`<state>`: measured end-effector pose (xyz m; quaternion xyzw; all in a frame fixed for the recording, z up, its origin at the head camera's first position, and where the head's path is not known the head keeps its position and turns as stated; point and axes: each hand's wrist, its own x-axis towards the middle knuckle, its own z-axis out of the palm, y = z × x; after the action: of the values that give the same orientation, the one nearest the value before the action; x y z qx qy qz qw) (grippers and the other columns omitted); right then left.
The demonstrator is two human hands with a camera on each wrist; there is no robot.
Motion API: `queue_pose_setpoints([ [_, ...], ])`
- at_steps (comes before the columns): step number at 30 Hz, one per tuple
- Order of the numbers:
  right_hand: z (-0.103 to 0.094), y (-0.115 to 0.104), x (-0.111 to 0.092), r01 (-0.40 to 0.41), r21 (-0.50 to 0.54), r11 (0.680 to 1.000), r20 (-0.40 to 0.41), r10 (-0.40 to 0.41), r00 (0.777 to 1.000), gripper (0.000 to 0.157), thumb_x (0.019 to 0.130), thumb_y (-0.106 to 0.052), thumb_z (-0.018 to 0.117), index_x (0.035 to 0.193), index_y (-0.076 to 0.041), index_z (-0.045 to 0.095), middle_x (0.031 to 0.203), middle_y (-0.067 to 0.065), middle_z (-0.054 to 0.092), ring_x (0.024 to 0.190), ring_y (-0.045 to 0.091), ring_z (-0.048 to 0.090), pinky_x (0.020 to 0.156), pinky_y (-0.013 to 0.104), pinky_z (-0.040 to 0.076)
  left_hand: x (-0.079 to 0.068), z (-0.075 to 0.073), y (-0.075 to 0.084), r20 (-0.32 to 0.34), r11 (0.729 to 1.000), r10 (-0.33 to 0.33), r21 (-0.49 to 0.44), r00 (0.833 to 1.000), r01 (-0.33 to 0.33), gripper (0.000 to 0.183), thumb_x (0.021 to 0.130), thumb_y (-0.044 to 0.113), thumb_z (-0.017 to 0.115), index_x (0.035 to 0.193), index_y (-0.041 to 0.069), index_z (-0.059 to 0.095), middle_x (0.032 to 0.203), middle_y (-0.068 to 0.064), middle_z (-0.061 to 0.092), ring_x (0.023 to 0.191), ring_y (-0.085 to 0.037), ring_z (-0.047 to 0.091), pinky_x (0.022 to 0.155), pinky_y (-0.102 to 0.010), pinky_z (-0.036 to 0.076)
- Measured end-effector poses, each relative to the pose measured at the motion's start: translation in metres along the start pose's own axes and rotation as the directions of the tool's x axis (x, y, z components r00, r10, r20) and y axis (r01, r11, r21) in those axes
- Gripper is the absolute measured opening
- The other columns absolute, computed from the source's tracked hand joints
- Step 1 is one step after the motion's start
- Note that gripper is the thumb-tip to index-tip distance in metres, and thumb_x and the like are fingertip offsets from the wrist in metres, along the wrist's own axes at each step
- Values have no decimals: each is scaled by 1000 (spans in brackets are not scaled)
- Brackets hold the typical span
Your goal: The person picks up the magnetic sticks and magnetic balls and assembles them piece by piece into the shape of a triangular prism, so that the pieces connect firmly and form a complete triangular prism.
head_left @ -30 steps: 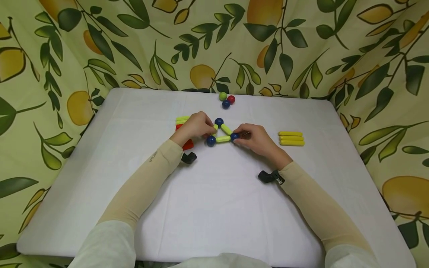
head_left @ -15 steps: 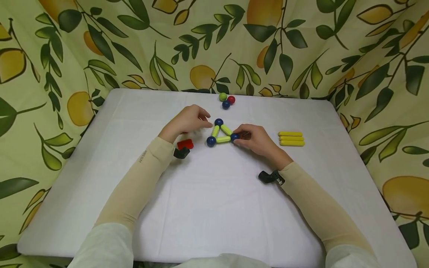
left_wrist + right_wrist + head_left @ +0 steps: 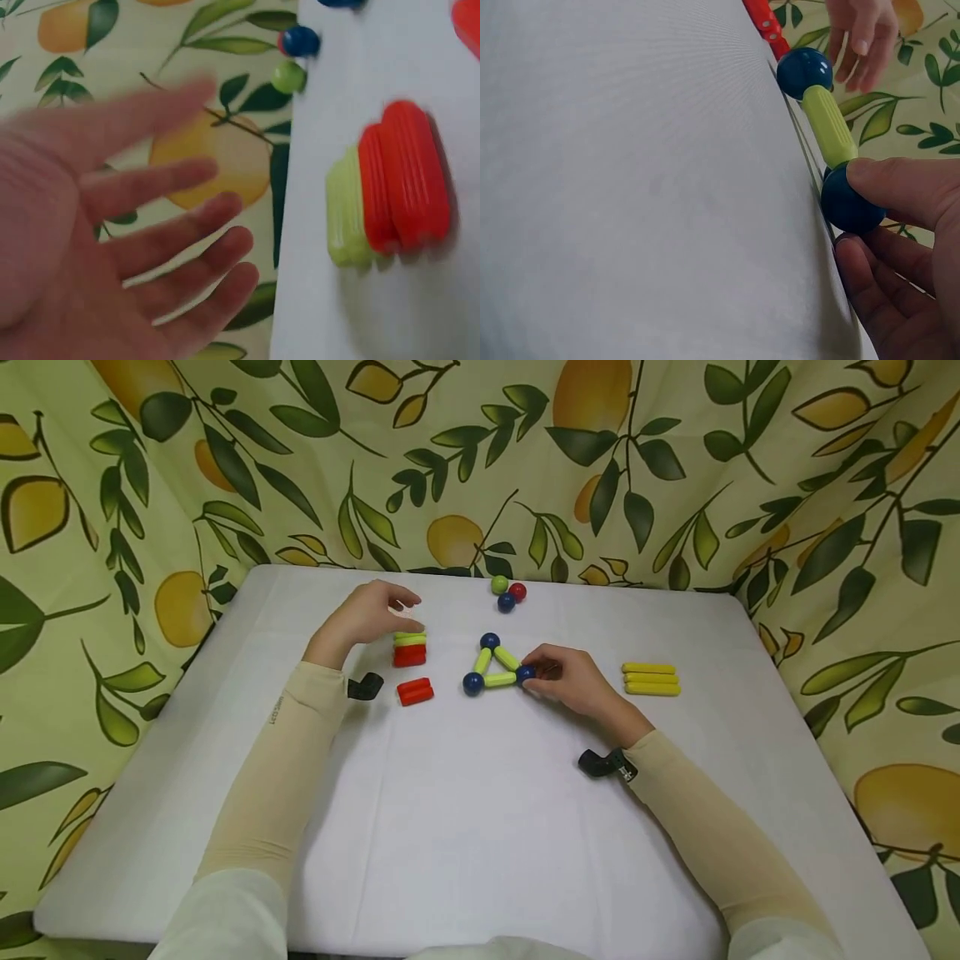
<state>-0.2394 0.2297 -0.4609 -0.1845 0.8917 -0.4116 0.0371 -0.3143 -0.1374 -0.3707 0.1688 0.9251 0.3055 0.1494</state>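
Observation:
A flat triangle of three lime-green rods (image 3: 500, 680) with a dark blue ball (image 3: 473, 683) at each corner lies mid-table. My right hand (image 3: 573, 681) pinches its right corner ball (image 3: 853, 199) between thumb and fingers. Off to the left, my left hand (image 3: 367, 614) hovers with spread fingers and nothing in them. It is just over a group of lime-green rods (image 3: 409, 639) and red rods (image 3: 409, 656), partly overlapping the green ones in the head view. In the left wrist view its palm (image 3: 112, 225) and extended fingers show beside that group.
Two more red rods (image 3: 416, 692) lie nearer me on the left. Several yellow rods (image 3: 651, 679) are lined up on the right. Near the far edge sit a green ball (image 3: 499, 584), a red ball (image 3: 517, 592) and a blue ball (image 3: 506, 602). A fruit-patterned curtain (image 3: 450, 460) hangs behind.
My left hand has let go of the triangle's left side and moved left over the green and red rods, uncovering more of them. The right hand stays on its ball.

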Motion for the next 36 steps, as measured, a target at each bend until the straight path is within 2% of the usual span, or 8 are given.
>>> queue_pose_setpoints([
  [2, -1, -1, 1, 8, 0, 1000, -6, -8, 1000, 29, 96, -13, 86, 123, -13, 76, 110, 3, 72, 96, 22, 65, 91, 39, 57, -1, 4, 0, 84, 996, 5, 93, 996, -13, 89, 93, 34, 87, 165, 6, 43, 166, -23, 40, 152, -42, 35, 121, -62, 35],
  [5, -3, -2, 3, 19, -2, 1000, -17, -19, 1000, 29, 96, -12, 86, 123, -12, 76, 109, 3, 72, 96, 23, 65, 91, 39, 57, -2, 13, 4, 210, 974, -23, 226, 977, -25, 121, 85, 46, 92, 174, 9, 18, 178, -24, 11, 163, -44, 10, 124, -70, 22],
  [9, -6, -3, 3, 23, 0, 1000, -21, -23, 1000, 29, 95, -11, 86, 123, -11, 76, 110, 4, 72, 96, 23, 65, 91, 40, 57, -5, 25, 13, 267, 942, -65, 334, 962, -29, 135, 80, 48, 95, 174, 7, 8, 178, -27, 1, 163, -49, 0, 124, -72, 18],
  [14, -4, -2, 3, 24, 8, 1000, -7, -24, 1000, 30, 96, -12, 86, 124, -11, 76, 110, 4, 72, 96, 22, 65, 92, 38, 57, -8, 33, 20, 272, 922, -95, 387, 958, -18, 128, 83, 36, 95, 173, 2, 11, 176, -27, 11, 160, -48, 15, 121, -69, 31],
  [19, -4, -2, 2, 30, 0, 1000, -11, -30, 999, 29, 96, -12, 86, 124, -11, 77, 110, 4, 72, 96, 23, 65, 91, 37, 58, -6, 34, 20, 266, 917, -76, 397, 961, -38, 114, 86, 29, 91, 170, -4, 21, 172, -25, 25, 150, -43, 34, 118, -63, 40],
  [25, -4, -1, 1, 35, 4, 999, -4, -35, 999, 29, 96, -12, 85, 124, -11, 77, 110, 4, 72, 96, 23, 65, 92, 38, 57, -4, 29, 13, 264, 930, -74, 366, 962, -29, 101, 90, 24, 87, 168, -3, 28, 172, -23, 26, 145, -40, 39, 118, -60, 40],
  [30, -2, 0, 0, 26, 8, 1000, -3, -26, 1000, 30, 96, -11, 86, 124, -11, 76, 111, 4, 73, 96, 23, 65, 93, 39, 57, -3, 25, 7, 256, 940, -52, 338, 965, -39, 87, 91, 18, 83, 163, -4, 39, 165, -22, 37, 134, -38, 47, 113, -57, 45],
  [36, 0, -2, 0, 1, 1, 1000, 1, -1, 1000, 31, 97, -12, 85, 126, -11, 75, 112, 5, 72, 97, 23, 64, 93, 39, 57, -2, 25, 6, 257, 940, -44, 338, 965, -47, 81, 90, 14, 82, 159, -6, 45, 160, -21, 41, 130, -38, 49, 112, -55, 46],
])
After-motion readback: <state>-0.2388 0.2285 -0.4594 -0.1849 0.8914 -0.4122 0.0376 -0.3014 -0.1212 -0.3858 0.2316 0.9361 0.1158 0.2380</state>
